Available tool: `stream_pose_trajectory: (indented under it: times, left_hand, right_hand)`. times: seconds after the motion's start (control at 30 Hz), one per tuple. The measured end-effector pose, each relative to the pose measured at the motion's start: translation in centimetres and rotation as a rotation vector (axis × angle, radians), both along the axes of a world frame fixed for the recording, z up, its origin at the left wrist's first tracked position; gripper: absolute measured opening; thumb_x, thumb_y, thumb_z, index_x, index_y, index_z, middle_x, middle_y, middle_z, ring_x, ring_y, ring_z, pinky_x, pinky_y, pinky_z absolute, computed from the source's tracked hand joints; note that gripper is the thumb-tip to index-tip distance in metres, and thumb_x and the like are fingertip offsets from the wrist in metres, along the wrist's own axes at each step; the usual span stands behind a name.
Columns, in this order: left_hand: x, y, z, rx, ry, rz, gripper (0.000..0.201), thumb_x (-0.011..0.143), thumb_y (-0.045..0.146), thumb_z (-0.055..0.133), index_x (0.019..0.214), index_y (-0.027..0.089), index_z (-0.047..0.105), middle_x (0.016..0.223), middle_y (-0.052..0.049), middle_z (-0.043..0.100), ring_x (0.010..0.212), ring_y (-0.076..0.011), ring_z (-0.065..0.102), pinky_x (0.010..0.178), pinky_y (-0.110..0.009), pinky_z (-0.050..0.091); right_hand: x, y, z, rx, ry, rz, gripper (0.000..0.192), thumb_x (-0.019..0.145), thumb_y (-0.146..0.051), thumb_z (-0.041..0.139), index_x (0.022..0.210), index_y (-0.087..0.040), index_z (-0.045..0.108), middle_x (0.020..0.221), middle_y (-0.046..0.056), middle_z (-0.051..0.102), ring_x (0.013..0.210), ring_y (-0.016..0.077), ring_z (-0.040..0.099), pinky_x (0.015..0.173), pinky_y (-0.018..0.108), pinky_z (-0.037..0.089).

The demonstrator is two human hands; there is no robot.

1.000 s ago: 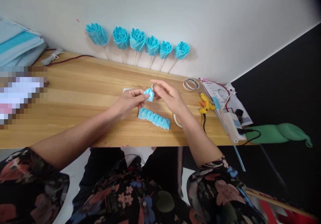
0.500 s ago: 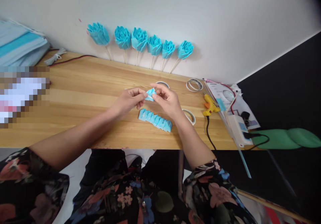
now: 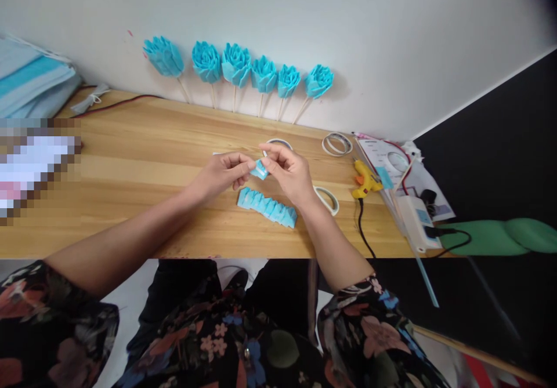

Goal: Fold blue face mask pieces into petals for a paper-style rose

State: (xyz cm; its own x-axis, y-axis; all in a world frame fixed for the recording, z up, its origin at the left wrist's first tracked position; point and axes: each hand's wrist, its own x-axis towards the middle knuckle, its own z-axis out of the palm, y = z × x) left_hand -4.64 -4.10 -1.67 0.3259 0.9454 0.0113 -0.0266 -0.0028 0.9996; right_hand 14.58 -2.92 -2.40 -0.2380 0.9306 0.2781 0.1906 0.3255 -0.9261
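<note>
Small folded blue paper piece (image 3: 260, 169) is pinched between both sets of fingertips, lifted just clear of the light wooden tabletop (image 3: 143, 144) at its middle. It is gripped from the left by the thumb and forefinger of the left hand (image 3: 217, 174), and from the right by the closed fingertips of the right hand (image 3: 290, 172), apparently so a crease can be pressed in from both sides at once. Directly below, on the near side, a pleated row of folded blue paper pieces (image 3: 267, 206) is laid flat, kept within easy reach. Both wrists are held low, almost resting on the wood, and the forearms are angled inward from floral sleeves (image 3: 56, 318) at the near edge. Rolls of white tape (image 3: 328, 199) are seen just right of the right wrist, a yellow glue gun (image 3: 364, 180) further right. Six blue paper roses on sticks (image 3: 237, 68) are propped against the far white wall (image 3: 391, 40).
</note>
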Motion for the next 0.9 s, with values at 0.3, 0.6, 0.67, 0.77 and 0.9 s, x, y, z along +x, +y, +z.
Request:
stream_pose_trajectory:
  times: [0.3,0.6,0.67,0.77,0.9]
  left_hand:
    - [-0.8,1.0,0.1,0.046,0.03,0.107,0.021,0.076,0.035,0.075,0.076,0.018,0.064,0.06,0.001,0.059,0.051,-0.0089,0.049,0.051,-0.023,0.039]
    - [-6.5,5.3,-0.3,0.449,1.06,0.547,0.008,0.082,0.024,0.063,0.075,0.021,0.06,0.084,-0.008,0.068,0.085,-0.0255,0.059,0.071,-0.034,0.04]
    - [-6.7,5.4,-0.7,0.418,1.131,0.492,0.008,0.083,0.024,0.061,0.076,0.02,0.061,0.087,-0.009,0.068,0.086,-0.0261,0.059,0.072,-0.034,0.039]
    - [-6.3,5.5,-1.4,0.355,1.065,0.388,0.009,0.082,0.028,0.065,0.077,0.02,0.066,0.086,-0.008,0.069,0.082,-0.0248,0.059,0.07,-0.033,0.037]
    - [-6.3,6.1,-2.2,0.396,0.962,0.388,0.016,0.084,0.033,0.061,0.079,0.022,0.071,0.087,-0.008,0.073,0.081,-0.0242,0.061,0.069,-0.032,0.037]
  right_hand:
    - [-0.1,0.3,-0.1,0.03,0.028,-0.093,0.037,0.092,-0.049,0.059,0.119,-0.027,0.068,0.105,0.003,0.074,0.092,0.0159,0.067,0.074,0.03,0.057]
    - [0.7,1.3,-0.2,-0.006,0.091,-0.228,0.035,0.09,-0.048,0.059,0.113,-0.024,0.071,0.104,0.005,0.075,0.089,0.0148,0.067,0.064,0.025,0.055]
    - [0.6,1.3,-0.2,-0.004,0.106,-0.224,0.034,0.089,-0.047,0.06,0.111,-0.023,0.071,0.102,0.005,0.075,0.086,0.0143,0.066,0.063,0.025,0.055]
    - [0.6,1.3,-0.2,-0.009,0.111,-0.224,0.034,0.088,-0.047,0.06,0.11,-0.022,0.07,0.1,0.004,0.074,0.084,0.0133,0.066,0.062,0.024,0.054]
    - [0.6,1.4,-0.2,-0.016,0.111,-0.233,0.034,0.089,-0.047,0.059,0.11,-0.022,0.069,0.098,0.003,0.074,0.083,0.0128,0.066,0.061,0.023,0.053]
